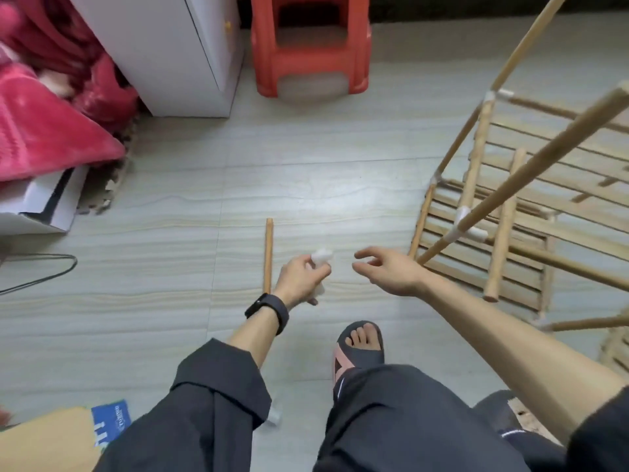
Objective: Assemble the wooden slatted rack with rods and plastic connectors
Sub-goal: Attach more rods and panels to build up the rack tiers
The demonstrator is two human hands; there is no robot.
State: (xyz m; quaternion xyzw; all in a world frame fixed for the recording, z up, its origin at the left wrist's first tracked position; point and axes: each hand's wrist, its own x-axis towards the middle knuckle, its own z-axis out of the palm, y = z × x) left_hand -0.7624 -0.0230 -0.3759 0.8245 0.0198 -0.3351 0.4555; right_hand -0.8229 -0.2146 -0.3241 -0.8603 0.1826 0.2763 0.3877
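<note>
My left hand (pixel 301 279) is closed around white plastic connectors (pixel 321 257), low in the middle of the view, just right of a loose wooden rod (pixel 268 255) lying on the tiled floor. My right hand (pixel 388 270) hovers open and empty beside it, fingers spread toward the left hand. The partly built wooden rack (pixel 503 206) stands at the right: slatted shelves joined by rods and white connectors (pixel 471 233), with long rods slanting up out of frame.
A red plastic stool (pixel 311 46) and a white cabinet (pixel 177 52) stand at the back. Pink fabric (pixel 44 124) lies on a white box at left, with a black cable (pixel 41 277) on the floor. A cardboard box (pixel 51 441) sits bottom left. My sandalled foot (pixel 359 345) is below the hands.
</note>
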